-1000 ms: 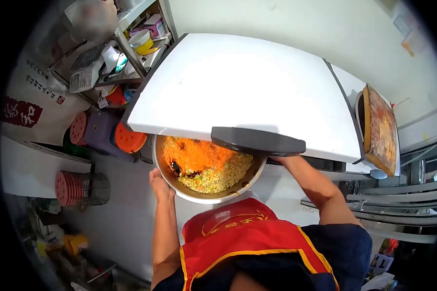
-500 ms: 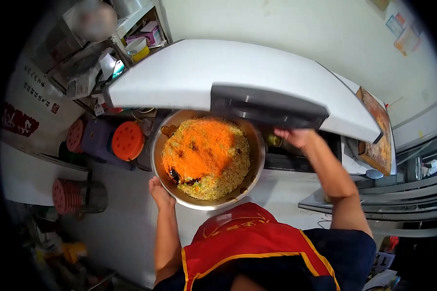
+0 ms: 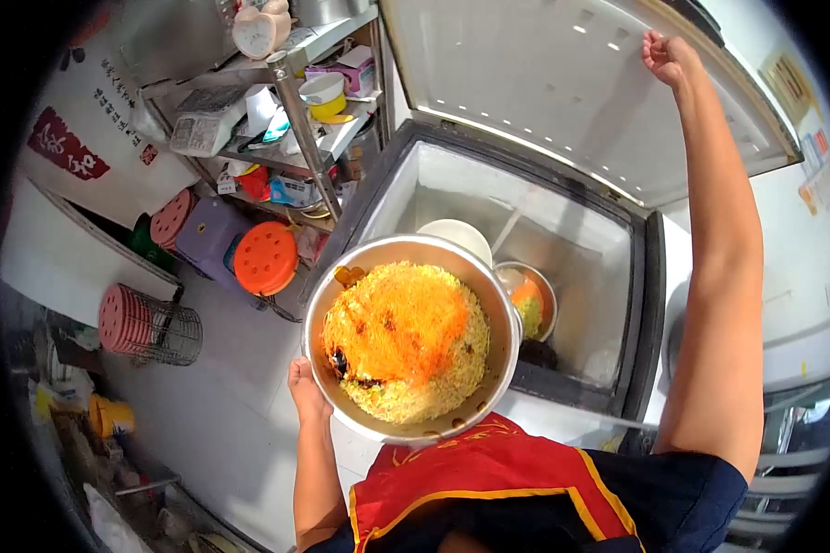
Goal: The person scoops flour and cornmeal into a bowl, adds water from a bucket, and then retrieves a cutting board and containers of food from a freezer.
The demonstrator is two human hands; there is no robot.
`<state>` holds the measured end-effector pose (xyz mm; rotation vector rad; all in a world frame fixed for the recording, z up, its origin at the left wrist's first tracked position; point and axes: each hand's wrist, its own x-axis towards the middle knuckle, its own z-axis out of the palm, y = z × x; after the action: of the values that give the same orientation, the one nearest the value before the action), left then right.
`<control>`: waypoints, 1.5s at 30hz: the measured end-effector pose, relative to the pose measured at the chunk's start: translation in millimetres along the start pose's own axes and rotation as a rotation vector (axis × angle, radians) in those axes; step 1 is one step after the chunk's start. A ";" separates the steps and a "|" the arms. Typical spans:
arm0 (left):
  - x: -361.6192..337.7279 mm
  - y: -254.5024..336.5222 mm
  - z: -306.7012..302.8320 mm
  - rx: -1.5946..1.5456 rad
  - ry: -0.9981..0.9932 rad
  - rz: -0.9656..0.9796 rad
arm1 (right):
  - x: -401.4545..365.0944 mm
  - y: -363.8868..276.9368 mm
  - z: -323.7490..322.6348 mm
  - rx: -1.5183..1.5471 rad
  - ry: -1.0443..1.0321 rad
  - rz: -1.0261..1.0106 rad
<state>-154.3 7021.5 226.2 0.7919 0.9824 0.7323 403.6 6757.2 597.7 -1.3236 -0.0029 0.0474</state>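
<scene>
My left hand (image 3: 310, 391) grips the left rim of a large metal basin (image 3: 505, 369), close in front of my apron. The basin is heaped with yellowish chopped food (image 3: 456, 382), topped by orange shreds (image 3: 406, 318) and a few dark pieces. My right hand (image 3: 670, 59) is raised high by the inner face of the freezer lid (image 3: 563, 83), which stands up; the fingers are curled with nothing visible in them. Behind the basin lies the open chest freezer (image 3: 599, 304). Inside it are a white round lid (image 3: 456, 238) and a metal bowl (image 3: 546, 295) of orange and green food.
A metal shelf (image 3: 295, 120) with boxes and tubs stands left of the freezer. An orange stool (image 3: 266, 258), a purple stool (image 3: 210, 235) and a wire basket (image 3: 177, 334) are on the floor at left.
The freezer lid has swung up and back, showing the freezer's inside. My right hand has risen with it from the lid's front handle. The basin stays in my left hand, slightly lower in view.
</scene>
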 end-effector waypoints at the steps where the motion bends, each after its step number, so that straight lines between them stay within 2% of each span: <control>1: -0.9 1.6 0.6 0.005 0.012 0.003 | 16.9 2.1 5.4 -0.033 0.042 -0.097; 4: -1.8 3.8 1.0 0.065 0.017 -0.023 | 71.1 5.4 -0.2 -0.239 -0.065 -0.227; 5: -1.2 2.2 0.3 0.052 0.009 -0.010 | 79.4 9.6 1.3 -0.309 -0.033 -0.282; 8: -4.4 5.1 9.0 0.050 0.091 -0.017 | 94.1 9.5 5.0 -0.263 -0.036 -0.263; 14: -2.9 4.7 4.5 0.078 0.074 -0.017 | 124.8 6.2 -1.3 -0.776 -0.079 -0.338; 17: -0.4 2.9 0.6 0.063 0.035 -0.017 | 186.4 8.2 -26.0 -0.980 -0.125 -0.453; 19: -1.0 4.5 -0.7 0.057 0.040 -0.024 | 173.1 10.6 -34.9 -1.097 -0.024 -0.605; 21: -4.5 7.6 7.1 0.048 0.062 -0.031 | 85.7 19.3 -15.6 -1.195 0.220 -0.819; 24: -7.3 9.0 7.9 0.027 0.008 -0.024 | 16.4 4.9 -10.3 -1.533 0.203 -0.860; 25: -6.9 8.6 5.9 0.023 -0.003 -0.029 | 10.0 18.2 -20.0 -1.507 0.303 -1.057; 28: -4.3 6.0 1.2 0.005 -0.040 -0.039 | -37.4 23.5 -32.5 -1.606 0.222 -1.225; 29: -4.4 6.3 0.2 0.003 -0.054 -0.041 | -64.3 25.4 -27.8 -1.648 0.204 -1.123; 32: 1.0 1.1 -7.8 -0.011 -0.098 -0.027 | -112.4 45.3 -36.3 -1.624 0.199 -1.220; 33: 6.4 -4.0 -13.3 -0.010 -0.115 -0.017 | -116.2 52.9 -45.2 -1.655 0.242 -1.448; 36: 6.8 -2.8 -14.9 0.015 -0.126 -0.018 | -130.6 69.0 -62.0 -1.828 0.200 -1.321; 41: 1.2 1.2 -10.3 0.011 -0.112 -0.009 | -176.2 83.0 -67.1 -1.887 0.150 -1.157; 45: 3.9 -1.4 -14.0 0.007 -0.130 -0.006 | -179.0 86.1 -69.0 -1.822 0.125 -1.123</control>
<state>-165.4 7027.4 218.6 0.8317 0.8703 0.6644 223.9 6704.8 501.8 -2.9073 -0.8535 -1.2661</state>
